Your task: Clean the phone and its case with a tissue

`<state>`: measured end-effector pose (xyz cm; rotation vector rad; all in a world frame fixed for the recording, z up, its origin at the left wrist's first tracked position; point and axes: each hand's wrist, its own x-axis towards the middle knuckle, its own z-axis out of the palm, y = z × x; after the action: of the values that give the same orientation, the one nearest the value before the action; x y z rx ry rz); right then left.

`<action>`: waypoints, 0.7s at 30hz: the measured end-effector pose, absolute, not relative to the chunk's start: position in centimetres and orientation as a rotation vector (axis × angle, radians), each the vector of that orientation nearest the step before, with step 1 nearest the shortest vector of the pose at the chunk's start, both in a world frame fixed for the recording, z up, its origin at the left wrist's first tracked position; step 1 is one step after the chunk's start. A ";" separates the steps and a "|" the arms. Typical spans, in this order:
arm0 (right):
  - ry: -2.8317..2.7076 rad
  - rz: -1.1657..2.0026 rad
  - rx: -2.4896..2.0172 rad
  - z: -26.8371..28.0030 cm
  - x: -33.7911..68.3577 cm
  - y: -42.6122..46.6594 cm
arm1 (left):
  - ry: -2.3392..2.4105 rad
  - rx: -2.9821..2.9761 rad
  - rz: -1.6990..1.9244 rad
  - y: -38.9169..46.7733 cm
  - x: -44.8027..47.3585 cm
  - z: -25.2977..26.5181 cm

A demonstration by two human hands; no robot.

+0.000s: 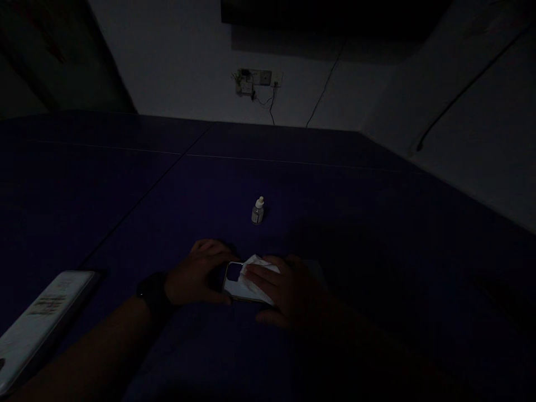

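Observation:
A pale phone case (pixel 230 287) lies on the dark purple surface, with the surface showing through its camera cutout. Thumb and fingers of my left hand (pixel 196 273) grip its left end; a dark watch sits on that wrist. Over the right part of the case, my right hand (pixel 288 290) presses a crumpled white tissue (pixel 253 283) under its fingers. Beyond both hands stands a small dropper bottle (pixel 257 213) with a white cap, upright. The room is dim, and much of my right hand is in shadow.
A long white box (pixel 46 321) with printing lies at the left. At the back, a wall holds sockets (pixel 262 78) with plugs and hanging cables. A dark screen (pixel 330 19) hangs above. A black cable (pixel 469 89) runs along the right wall.

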<state>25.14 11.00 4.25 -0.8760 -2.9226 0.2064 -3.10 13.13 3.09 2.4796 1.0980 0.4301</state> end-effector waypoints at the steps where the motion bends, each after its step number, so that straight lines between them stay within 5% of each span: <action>1: -2.921 0.212 -0.869 4.0 25.0 11.1 | 1.102 2.478 0.433 13.1 -3.1 3.1; 12: -2.919 0.150 -1.214 7.2 27.8 11.3 | 1.120 2.492 0.447 13.2 -3.3 2.8; 21: -2.931 0.294 -1.011 6.8 28.9 11.4 | 1.124 2.486 0.458 13.1 -3.2 2.9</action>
<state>28.93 11.41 6.79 -1.0105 -2.9309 0.2937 -3.20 13.11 2.92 2.4864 1.1245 0.4577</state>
